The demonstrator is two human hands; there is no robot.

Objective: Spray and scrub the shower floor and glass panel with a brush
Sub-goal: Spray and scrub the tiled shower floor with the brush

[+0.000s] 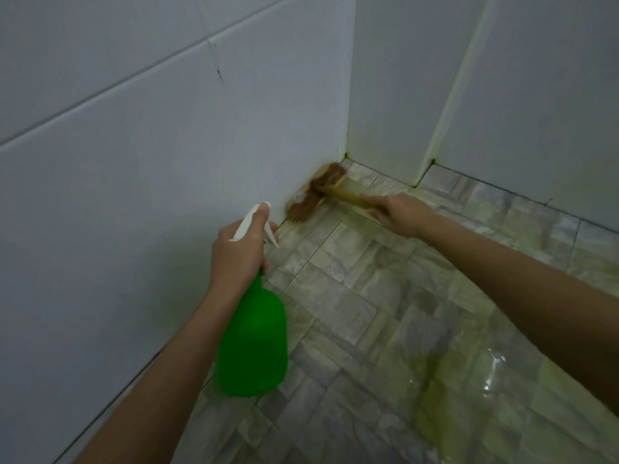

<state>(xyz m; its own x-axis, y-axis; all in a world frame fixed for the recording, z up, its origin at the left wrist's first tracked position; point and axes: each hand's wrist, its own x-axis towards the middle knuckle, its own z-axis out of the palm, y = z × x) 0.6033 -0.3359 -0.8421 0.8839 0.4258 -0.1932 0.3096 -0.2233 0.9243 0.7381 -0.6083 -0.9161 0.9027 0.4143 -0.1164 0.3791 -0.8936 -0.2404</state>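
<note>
White wall tiles [140, 162] close in on two sides and meet at a corner, with grey-green stone-patterned shower floor [351, 296] running up to them; the floor looks wet, with a shiny puddle [489, 380] at the lower right and a yellowish tinge in places. No glass panel shows from the head camera, so I can't say where it stands.

Down at the foot of the left wall, close to the corner, the brush [318, 192] is blurred, its brown bristle head lying along the joint where wall meets floor. The right hand [398, 212] is wrapped round its pale handle, fingers curled shut around it; the individual fingertips are too smeared to pick out. The left hand [237, 252] holds the green spray bottle [254, 339] by its neck, thumb pressed along the top of the white spray head [249, 222], the other fingers closed beneath it. Whether one is on the trigger I can't tell. The bottle hangs above the floor beside the wall, nozzle facing toward the brush.

My guess is that the floor edge is being scrubbed. To do it well, I'd keep the bristles pushed into the grout line, work in short strokes toward the corner, and wet the seam again when it dries.
</note>
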